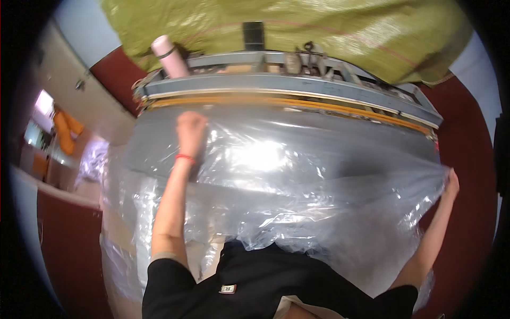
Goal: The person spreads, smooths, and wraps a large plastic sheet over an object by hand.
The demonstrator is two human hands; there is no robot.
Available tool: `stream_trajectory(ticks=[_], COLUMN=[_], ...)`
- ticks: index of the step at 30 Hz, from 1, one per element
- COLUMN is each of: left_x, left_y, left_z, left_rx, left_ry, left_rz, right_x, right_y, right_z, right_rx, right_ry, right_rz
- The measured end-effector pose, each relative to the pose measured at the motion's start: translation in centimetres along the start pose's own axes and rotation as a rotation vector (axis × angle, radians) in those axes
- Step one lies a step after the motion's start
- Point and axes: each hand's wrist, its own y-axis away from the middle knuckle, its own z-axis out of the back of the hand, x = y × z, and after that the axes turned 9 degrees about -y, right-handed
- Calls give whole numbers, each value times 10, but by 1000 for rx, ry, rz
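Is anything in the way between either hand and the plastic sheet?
Nothing visible. The right hand grips the plastic sheet directly at its right side. The curled left hand is near the sheet's upper left, no object showing between; contact there is unclear.

Glossy, crinkled clear plastic sheeting (297, 204); smooth metal-looking frame (223, 84); shiny green cover (340, 16)

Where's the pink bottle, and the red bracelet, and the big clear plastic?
Pink bottle (173, 64): head view, its side.
Red bracelet (185, 157): head view, its band.
Clear plastic (303, 186): head view, its middle.
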Motion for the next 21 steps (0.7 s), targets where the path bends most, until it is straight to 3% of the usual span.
stream_trajectory(ticks=[1, 2, 3, 4, 5, 6, 7, 8, 10, 13, 21], left_x=[-37, -34, -30, -38, -35, -3, 30, 41, 72, 91, 88], left_y=[-7, -13, -21, -28, -32, -33, -33, -36, -40, -53, -55], left_z=[26, 27, 23, 22, 19, 2, -17, -34, -52, -59, -65], left_rx=[-13, -67, -145, -257, -275, -239, -147, -217, -214, -207, -277], left_ry=[302, 382, 731, 969, 879, 686, 625, 596, 580, 629, 591], left_rz=[257, 355, 502, 601, 720, 583, 542, 640, 628, 565, 578], right_x=[4, 19, 27, 23, 19, -21, -43, -80, -88, -98, -101], right_y=[-9, 16, 19, 25, 32, 15, 5, -18, -5, -21, -36], right_z=[-10, -60, -86, -105, -134, -141, -153, -151, -188, -209, -211], right_rx=[-24, -129, -232, -147, -189, -221, -258, -155, -106, -5, -277], right_ry=[-60, -62, 133, 923, 913, 702, 756, 601, 285, 135, 300], right_rz=[-10, 66, 135, 534, 519, 735, 675, 755, 389, 411, 504])
